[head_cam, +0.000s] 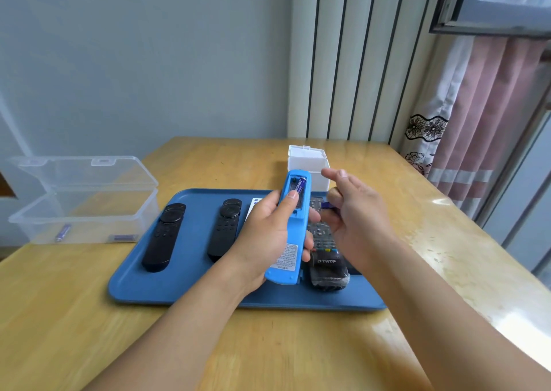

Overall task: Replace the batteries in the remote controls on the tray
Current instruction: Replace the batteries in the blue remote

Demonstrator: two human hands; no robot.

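Pale blue-grey wall, a ribbed radiator and a pink curtain back a yellow wooden table. On it lies a blue tray bearing two black remotes and a grey plastic-wrapped remote. A clear lidded box at left holds spare batteries; a small white box stands beyond the tray.

Step in hand, as judged: loading the blue-sleeved remote. The left hand grips it above the tray, back upward, compartment uncovered, thumb pressing on a purple battery seated inside. The right hand hovers just beside it, with a second purple battery pinched between thumb and fingers — forefinger extended.

Next move calls for correct polarity, seating against the spring, then refitting the cover — which I cannot locate.
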